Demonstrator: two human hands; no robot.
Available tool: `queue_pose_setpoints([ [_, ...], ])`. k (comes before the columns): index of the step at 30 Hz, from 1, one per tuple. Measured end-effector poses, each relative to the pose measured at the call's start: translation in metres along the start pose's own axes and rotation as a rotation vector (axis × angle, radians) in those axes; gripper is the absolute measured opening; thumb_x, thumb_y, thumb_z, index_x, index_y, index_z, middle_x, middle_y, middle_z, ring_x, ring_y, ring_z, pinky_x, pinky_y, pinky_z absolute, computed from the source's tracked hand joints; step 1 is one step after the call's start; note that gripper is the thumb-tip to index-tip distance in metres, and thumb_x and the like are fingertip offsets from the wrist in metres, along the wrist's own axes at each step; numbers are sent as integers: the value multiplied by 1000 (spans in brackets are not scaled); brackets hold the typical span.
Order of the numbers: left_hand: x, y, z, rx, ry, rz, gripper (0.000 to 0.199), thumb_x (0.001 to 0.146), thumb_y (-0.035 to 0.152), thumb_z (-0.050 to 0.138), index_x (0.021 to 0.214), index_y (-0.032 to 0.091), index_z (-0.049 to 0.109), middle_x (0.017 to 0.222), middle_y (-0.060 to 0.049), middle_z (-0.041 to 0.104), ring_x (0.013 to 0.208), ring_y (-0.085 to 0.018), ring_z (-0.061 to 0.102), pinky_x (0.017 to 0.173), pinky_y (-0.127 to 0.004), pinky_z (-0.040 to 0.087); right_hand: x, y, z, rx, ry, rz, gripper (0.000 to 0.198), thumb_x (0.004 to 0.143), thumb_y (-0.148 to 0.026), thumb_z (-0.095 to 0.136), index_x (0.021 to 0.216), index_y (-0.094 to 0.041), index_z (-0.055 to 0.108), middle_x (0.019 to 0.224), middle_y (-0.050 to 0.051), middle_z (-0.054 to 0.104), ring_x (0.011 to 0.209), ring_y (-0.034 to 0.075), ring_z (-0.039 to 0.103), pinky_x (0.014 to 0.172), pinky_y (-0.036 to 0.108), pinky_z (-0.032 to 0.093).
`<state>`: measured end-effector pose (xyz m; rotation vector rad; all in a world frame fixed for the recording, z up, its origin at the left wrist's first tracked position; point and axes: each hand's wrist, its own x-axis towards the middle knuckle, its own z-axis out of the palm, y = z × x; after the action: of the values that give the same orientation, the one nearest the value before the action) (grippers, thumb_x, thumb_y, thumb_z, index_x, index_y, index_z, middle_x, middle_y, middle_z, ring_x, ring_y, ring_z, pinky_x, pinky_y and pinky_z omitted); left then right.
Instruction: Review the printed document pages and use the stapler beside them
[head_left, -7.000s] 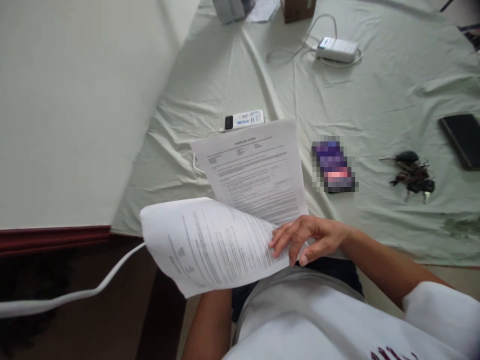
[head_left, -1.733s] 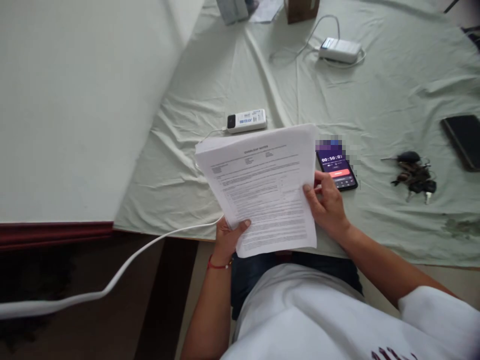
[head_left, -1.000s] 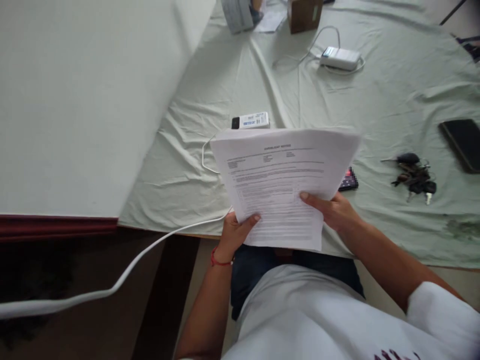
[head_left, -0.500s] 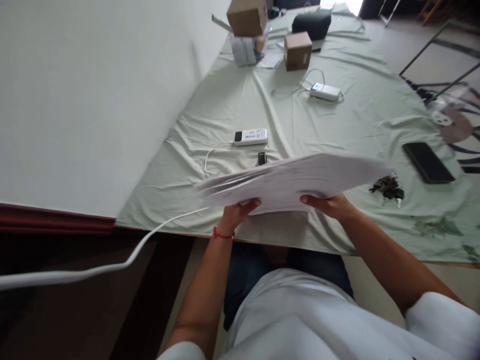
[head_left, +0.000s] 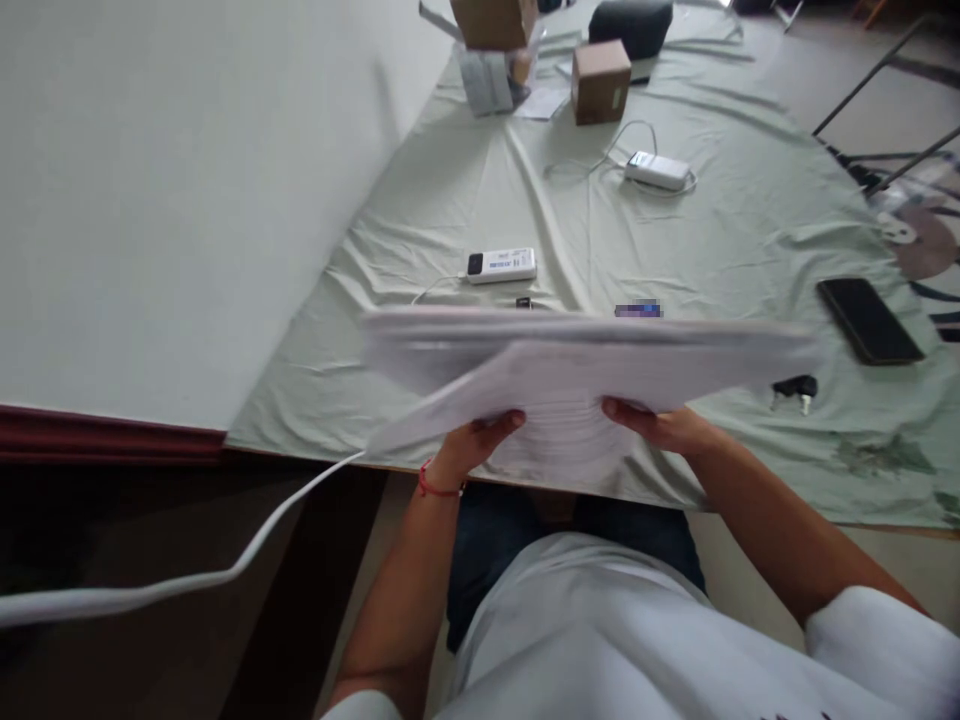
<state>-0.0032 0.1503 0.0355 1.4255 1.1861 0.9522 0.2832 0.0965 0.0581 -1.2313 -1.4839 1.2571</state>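
A stack of white paper sheets is held up over the near edge of the table, blurred by motion. My left hand grips its near side with the thumb on top and the fingers hidden beneath. On the right, my right hand pinches the same near side, thumb also on top. The sheets fan apart at the left, where one part droops below the rest. Just past the stack lie a small black object, partly covered, and a pixelated purple-blue patch.
A pale green cloth covers the table. On it are a white power bank, a second white device with a cable, a black phone, keys and a cardboard box. A white cable hangs at left.
The paper stack has tilted and its sheets have spread apart more, the left part drooping. It now covers part of the keys. Both hands keep their grip.
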Motion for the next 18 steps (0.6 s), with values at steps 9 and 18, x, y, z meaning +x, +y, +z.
queue_pose_setpoints([
  [9,-43,8,18,-488,-243,-511,52,80,44,81,122,15,71,126,-15,72,117,-35,68,106,-50,51,-32,5,14,515,105,501,46,83,-56,74,110,-18,75,105,10,80,96,28,76,88,41,62],
  [18,-66,1,22,-623,-4,-612,48,81,51,77,108,11,73,99,-13,79,95,-30,75,89,-42,59,-39,5,32,621,258,656,23,87,-41,72,90,-19,75,84,8,80,71,25,77,64,30,64],
])
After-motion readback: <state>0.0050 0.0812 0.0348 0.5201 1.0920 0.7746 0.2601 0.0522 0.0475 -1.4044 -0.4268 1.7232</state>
